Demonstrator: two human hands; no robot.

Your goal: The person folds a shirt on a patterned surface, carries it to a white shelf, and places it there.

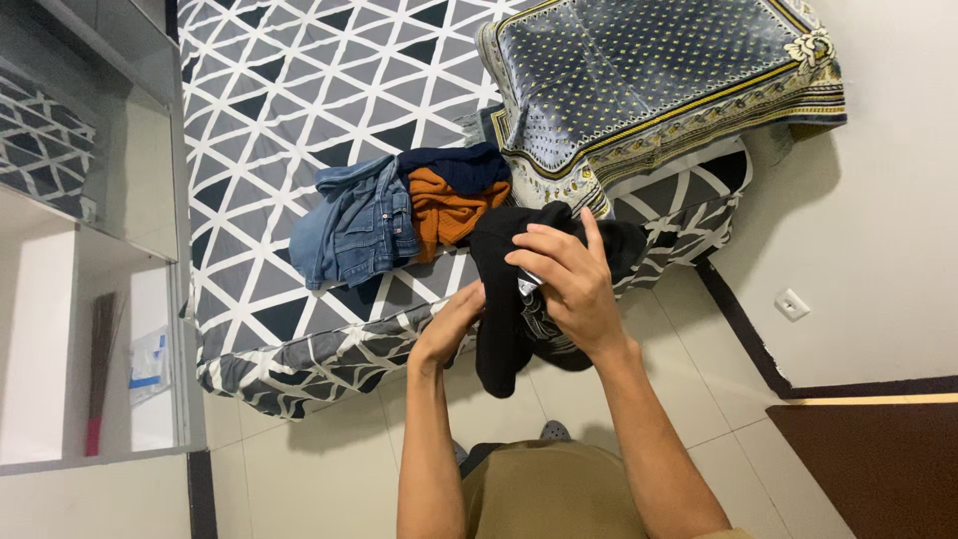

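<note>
A bed (299,100) with a grey, white and black triangle-patterned cover fills the upper left and middle of the view, its near edge running above the tiled floor (319,469). At the bed's far right corner lies a dark blue mat (649,80) with small yellow dots and a gold ornamental border, draped partly over the edge. Along the near edge sit folded blue jeans (354,230), and just beside them, toward the right, an orange garment (449,210) with a dark navy garment (459,165) touching it on the far side. A black garment (499,329) hangs in front of the bed's near edge, over the floor, held up by both hands. The right hand (569,284) grips its upper part, fingers curled closed around the cloth. The left hand (451,324) pinches the garment's left side from below, fingers closed on the fabric. A white shelf unit (90,299) stands at the left.
</note>
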